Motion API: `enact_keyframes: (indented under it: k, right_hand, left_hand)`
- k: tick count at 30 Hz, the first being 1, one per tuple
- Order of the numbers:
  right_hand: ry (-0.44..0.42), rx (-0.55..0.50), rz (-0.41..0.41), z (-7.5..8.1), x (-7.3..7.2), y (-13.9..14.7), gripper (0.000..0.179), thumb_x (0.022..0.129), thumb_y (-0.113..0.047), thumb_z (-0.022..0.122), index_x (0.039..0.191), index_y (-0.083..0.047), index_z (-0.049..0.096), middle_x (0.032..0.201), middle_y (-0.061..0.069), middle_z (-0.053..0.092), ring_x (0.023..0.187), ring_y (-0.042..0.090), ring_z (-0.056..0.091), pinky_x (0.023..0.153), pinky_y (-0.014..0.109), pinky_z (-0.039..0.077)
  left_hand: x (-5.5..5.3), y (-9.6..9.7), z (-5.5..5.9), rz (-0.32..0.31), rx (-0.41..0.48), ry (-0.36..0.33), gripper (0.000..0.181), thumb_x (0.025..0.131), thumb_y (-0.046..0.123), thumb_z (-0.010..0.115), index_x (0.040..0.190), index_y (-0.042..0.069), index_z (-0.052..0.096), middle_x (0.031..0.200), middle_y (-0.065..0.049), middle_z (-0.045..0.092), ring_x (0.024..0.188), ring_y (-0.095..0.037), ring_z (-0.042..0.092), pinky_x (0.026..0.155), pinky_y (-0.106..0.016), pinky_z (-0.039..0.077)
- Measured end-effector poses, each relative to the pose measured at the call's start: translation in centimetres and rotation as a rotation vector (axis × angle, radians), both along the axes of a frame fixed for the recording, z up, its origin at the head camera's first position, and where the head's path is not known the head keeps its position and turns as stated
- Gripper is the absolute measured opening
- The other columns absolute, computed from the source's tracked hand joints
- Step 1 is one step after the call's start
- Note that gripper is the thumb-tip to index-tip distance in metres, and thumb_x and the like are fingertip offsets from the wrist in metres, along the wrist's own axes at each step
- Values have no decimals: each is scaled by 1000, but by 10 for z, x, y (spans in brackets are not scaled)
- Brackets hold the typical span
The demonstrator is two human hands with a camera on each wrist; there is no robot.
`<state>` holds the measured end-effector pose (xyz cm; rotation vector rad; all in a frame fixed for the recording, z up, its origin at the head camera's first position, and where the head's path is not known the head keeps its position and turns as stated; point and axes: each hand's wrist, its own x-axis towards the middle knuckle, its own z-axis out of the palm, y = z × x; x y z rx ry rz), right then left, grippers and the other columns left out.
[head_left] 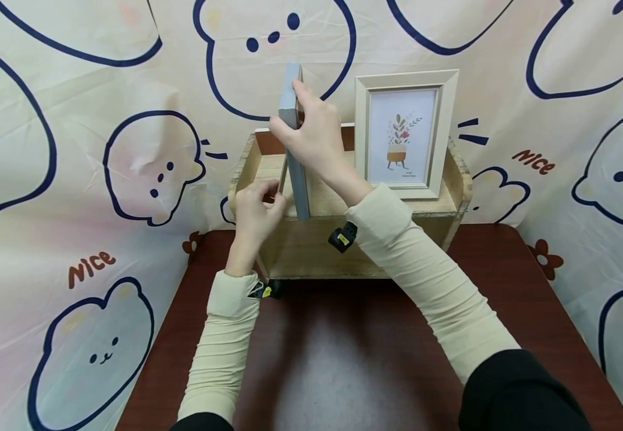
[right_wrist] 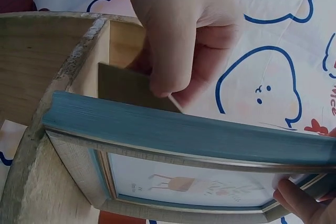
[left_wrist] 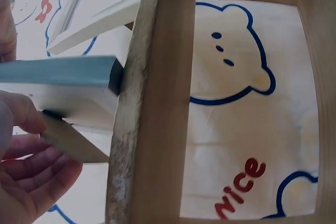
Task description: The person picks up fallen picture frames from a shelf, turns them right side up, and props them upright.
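A picture frame with blue sides [head_left: 299,185] stands edge-on, upright, on top of a small wooden shelf [head_left: 333,248]. My right hand [head_left: 319,131] grips its upper part, with the thumb on the near edge and a finger higher up. The right wrist view shows a potted-plant print behind the blue frame's [right_wrist: 173,129] front. My left hand [head_left: 257,209] is low on the frame's left, at its back. Its thumb and fingers pinch the thin brown stand flap [left_wrist: 73,140], which sticks out at an angle from the back.
To the right, a cream picture frame [head_left: 362,137] with a plant print stands on the same shelf top. Raised side walls [head_left: 459,173] bound that top. The shelf sits on a dark red-brown table [head_left: 322,359], before a cartoon-printed cloth [head_left: 149,167].
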<state>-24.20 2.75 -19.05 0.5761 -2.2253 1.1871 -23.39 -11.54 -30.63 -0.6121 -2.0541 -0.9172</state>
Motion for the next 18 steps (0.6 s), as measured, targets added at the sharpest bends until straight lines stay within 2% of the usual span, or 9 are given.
enact_keyframes:
  k: [4,8,15,18]
  right_hand:
    - [-8,-1,1,0,1,-1,57,82,-21,57,134,-2,42,113,11,60,75,11,57,63,15,46]
    - [-18,-1,-1,0,1,-2,57,83,-21,57,134,-2,42,112,10,60,72,10,56,61,15,45]
    - [0,27,-1,1,1,-4,57,82,-22,56,134,-2,42,95,9,63,63,12,49,53,17,37]
    - [10,44,17,2,1,-8,57,82,-21,56,134,-1,42,102,9,62,69,11,51,58,16,39]
  left_hand:
    - [1,-6,5,71,-49,27,18,71,-5,53,81,-8,68,70,-18,64,60,-27,60,57,-37,50]
    - [2,-12,11,113,-64,-1,19,73,-4,53,84,-9,67,72,-19,64,62,-29,60,58,-38,49]
    - [1,-23,20,107,-36,-65,15,76,-5,54,82,-9,66,73,-20,65,62,-28,61,58,-38,51]
    - [2,-29,22,101,-29,-106,14,76,-4,55,83,-8,66,72,-19,65,61,-27,60,58,-37,51]
